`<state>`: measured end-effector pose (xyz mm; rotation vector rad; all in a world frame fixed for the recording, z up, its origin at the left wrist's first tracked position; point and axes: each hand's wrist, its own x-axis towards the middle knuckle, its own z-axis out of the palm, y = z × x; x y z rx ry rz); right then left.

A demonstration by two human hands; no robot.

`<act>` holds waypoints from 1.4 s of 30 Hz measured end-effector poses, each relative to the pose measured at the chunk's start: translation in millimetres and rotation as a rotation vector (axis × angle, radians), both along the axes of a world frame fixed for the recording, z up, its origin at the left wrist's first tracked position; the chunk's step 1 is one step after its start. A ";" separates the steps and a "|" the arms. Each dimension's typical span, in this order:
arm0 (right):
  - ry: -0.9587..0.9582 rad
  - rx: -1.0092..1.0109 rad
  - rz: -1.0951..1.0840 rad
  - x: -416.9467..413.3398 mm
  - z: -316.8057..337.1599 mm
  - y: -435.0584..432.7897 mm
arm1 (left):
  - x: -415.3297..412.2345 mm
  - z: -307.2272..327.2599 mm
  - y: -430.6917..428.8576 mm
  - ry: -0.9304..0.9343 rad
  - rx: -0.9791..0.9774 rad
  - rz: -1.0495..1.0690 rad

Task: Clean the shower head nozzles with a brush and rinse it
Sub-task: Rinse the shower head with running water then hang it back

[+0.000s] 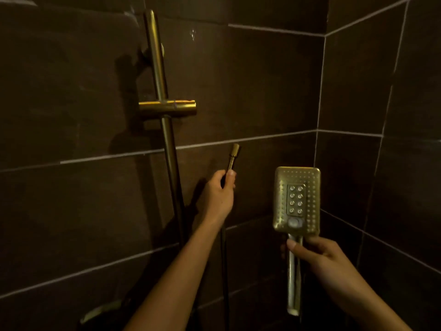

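Head view, the only one. Dark tiled shower corner, dim warm light. In the right half of the frame, lower middle: the shower head [296,201], brass coloured, rectangular, held upright with the nozzle face turned toward the camera. Long axis nearly vertical, the face on top, the handle [294,278] running down to an open lower end, with no hose attached. Right hand [317,255] wrapped around the upper part of the handle just under the face, fingers [291,244] closed on it, thumb in front.

Left of centre: left hand [218,193] closed around the hose [224,271], dark, hanging straight down below the fist. Above the fist, the brass hose connector [233,155] pointing up, a little tilted to the right. Connector and shower head apart, not touching; the handle's open end low in the frame, well below the connector.

Upper left of the frame: vertical slide rail [159,75] with an empty holder [167,107] on the wall [262,80].

No brush visible anywhere. Probably an early or a late stage, not possible to tell which. For brushing, the nozzle face already presented well; the left hand the free candidate to take a brush after letting the hose go. For rinsing, connector to be brought down to the handle's bottom end.
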<state>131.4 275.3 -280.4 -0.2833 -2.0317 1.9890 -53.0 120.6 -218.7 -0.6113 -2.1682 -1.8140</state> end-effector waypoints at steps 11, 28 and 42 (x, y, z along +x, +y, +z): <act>-0.118 -0.298 0.027 57.1 -106.5 -4.6 | 104.0 -167.4 -57.1 -0.250 -0.207 -0.048; -0.380 -0.426 0.037 64.3 -231.8 -109.0 | 128.8 -332.4 -272.9 -0.610 -0.583 0.167; -0.402 -0.451 -0.187 52.1 -307.3 -200.1 | -17.3 -427.9 -367.2 -0.553 -0.818 0.047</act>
